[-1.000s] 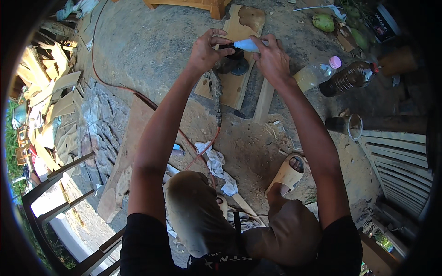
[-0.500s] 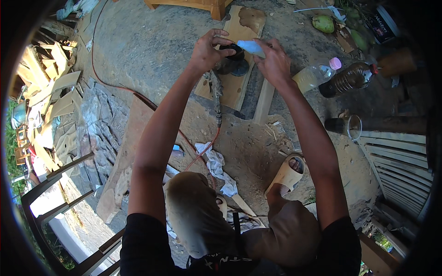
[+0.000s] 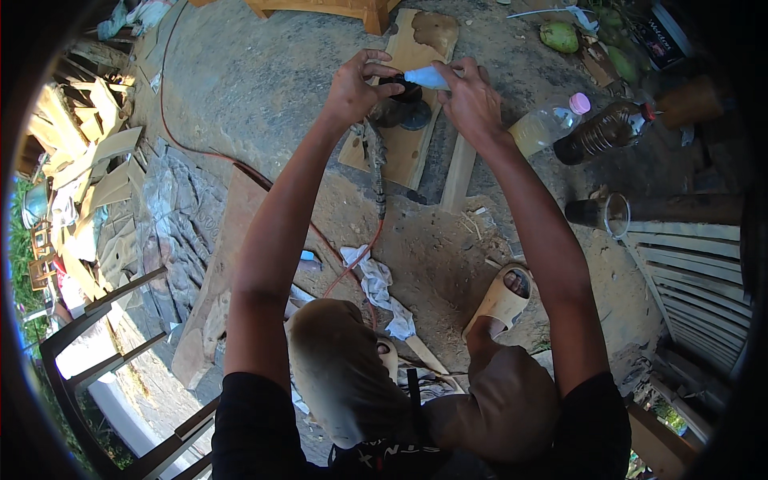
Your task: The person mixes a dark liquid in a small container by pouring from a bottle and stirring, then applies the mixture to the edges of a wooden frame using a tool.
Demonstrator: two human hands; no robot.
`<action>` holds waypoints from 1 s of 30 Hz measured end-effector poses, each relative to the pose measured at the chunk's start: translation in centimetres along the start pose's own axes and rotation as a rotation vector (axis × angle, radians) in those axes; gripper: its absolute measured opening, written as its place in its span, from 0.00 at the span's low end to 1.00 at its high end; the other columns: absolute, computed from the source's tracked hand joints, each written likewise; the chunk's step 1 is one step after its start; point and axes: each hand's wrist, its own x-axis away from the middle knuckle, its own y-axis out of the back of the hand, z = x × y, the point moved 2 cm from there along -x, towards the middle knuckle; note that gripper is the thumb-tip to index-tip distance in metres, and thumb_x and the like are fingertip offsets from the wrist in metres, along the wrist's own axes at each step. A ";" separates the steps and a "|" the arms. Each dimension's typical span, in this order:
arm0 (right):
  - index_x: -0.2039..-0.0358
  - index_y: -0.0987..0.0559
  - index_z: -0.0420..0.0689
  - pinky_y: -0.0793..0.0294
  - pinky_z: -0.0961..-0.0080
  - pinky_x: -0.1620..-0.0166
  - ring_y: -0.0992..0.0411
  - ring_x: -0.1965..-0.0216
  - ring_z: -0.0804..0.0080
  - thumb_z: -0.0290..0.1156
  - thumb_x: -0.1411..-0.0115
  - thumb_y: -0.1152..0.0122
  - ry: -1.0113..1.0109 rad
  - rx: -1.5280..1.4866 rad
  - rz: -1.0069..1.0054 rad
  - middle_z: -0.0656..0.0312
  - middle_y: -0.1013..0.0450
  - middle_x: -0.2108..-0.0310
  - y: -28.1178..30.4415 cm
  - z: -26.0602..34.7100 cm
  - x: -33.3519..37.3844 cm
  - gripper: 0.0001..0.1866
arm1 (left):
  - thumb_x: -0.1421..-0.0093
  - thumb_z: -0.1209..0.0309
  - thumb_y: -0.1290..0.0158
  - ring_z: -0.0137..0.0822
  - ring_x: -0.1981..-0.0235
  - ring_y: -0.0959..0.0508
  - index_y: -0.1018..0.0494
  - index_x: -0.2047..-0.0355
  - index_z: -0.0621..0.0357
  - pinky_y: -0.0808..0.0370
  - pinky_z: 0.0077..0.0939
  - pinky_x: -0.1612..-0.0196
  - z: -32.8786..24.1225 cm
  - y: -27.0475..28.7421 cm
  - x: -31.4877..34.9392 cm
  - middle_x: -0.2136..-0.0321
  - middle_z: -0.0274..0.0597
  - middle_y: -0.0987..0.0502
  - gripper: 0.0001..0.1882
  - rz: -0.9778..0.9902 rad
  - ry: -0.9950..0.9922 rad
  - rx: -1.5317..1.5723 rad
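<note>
At the far middle, my left hand (image 3: pixel 352 93) has its fingers around the rim of a dark cup (image 3: pixel 410 94). My right hand (image 3: pixel 474 106) grips a small pale-blue plastic bottle (image 3: pixel 426 77), tipped sideways with its mouth over the cup. Whether liquid runs out is too small to tell. A round dark lid-like disc (image 3: pixel 415 116) sits just below the cup. Beside it, a tape-wrapped hose end (image 3: pixel 376 156) runs up toward the cup; what it joins is partly hidden. A stained wooden board (image 3: pixel 420 38) lies beneath these things.
On the right lie a pink-capped clear bottle (image 3: pixel 544 128) and a dark-filled bottle (image 3: pixel 604 134), with a slatted panel (image 3: pixel 688 280) nearer me. An orange hose (image 3: pixel 324 240) crosses the ground. White rags (image 3: pixel 376 284) lie before my knees. Scrap wood (image 3: pixel 88 168) is heaped left.
The bottle in my right hand has shifted slightly left, bringing its mouth further over the cup. My left hand stays at the cup, moved only slightly.
</note>
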 end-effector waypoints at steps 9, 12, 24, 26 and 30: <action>0.43 0.20 0.57 0.18 0.55 0.51 0.24 0.50 0.52 0.28 0.48 0.29 0.028 0.022 -0.005 0.56 0.29 0.51 -0.3 0.3 -0.1 0.29 | 0.46 0.75 0.27 0.32 0.50 0.17 0.28 0.45 0.61 0.20 0.32 0.45 0.5 0.2 0.4 0.57 0.44 0.14 0.30 -0.007 -0.009 0.040; 0.43 0.20 0.57 0.18 0.55 0.51 0.24 0.50 0.52 0.28 0.47 0.29 0.034 0.027 -0.016 0.56 0.29 0.51 -0.3 0.2 0.0 0.29 | 0.46 0.75 0.27 0.32 0.50 0.17 0.28 0.45 0.60 0.20 0.32 0.45 0.4 0.2 0.4 0.56 0.44 0.14 0.30 -0.009 -0.005 0.054; 0.42 0.21 0.57 0.18 0.55 0.50 0.25 0.49 0.52 0.28 0.45 0.30 0.030 0.042 0.015 0.55 0.29 0.50 0.2 0.3 -0.3 0.29 | 0.45 0.75 0.28 0.34 0.51 0.17 0.28 0.44 0.59 0.19 0.32 0.46 0.5 0.0 0.1 0.56 0.44 0.14 0.30 -0.006 -0.004 0.014; 0.41 0.21 0.57 0.18 0.55 0.50 0.25 0.49 0.52 0.29 0.45 0.29 0.020 0.039 0.023 0.55 0.29 0.51 0.3 0.4 -0.3 0.29 | 0.45 0.75 0.28 0.33 0.51 0.17 0.28 0.44 0.59 0.19 0.32 0.46 0.6 0.0 0.1 0.56 0.43 0.14 0.30 0.001 -0.002 0.013; 0.41 0.20 0.57 0.19 0.55 0.50 0.23 0.49 0.52 0.31 0.45 0.28 -0.044 -0.066 0.023 0.55 0.27 0.51 0.1 0.1 0.0 0.28 | 0.45 0.74 0.27 0.33 0.52 0.16 0.28 0.44 0.58 0.19 0.32 0.47 0.9 0.1 0.0 0.56 0.43 0.14 0.30 -0.007 -0.023 0.048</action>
